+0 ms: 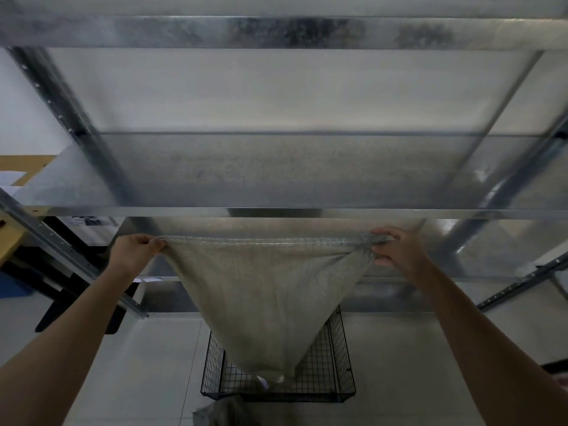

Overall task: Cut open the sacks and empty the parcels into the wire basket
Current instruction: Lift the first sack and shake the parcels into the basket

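Woven-cloth corners are pinched by left hand (135, 250) and right hand (398, 252), mid-frame; the limp sack (267, 302) hangs between them, apparently light and soft, best held at that seam, mouth over the wire basket (338, 348), lower centre.

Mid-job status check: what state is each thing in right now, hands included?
Wire basket: upright on the floor; contents mostly hidden.
Sack: held up by two corners, hanging slack, its point down in the basket.
Left hand: grips the sack's left corner.
Right hand: grips the sack's right corner.
Crumpled grey fabric: lying on the floor in front of the basket.
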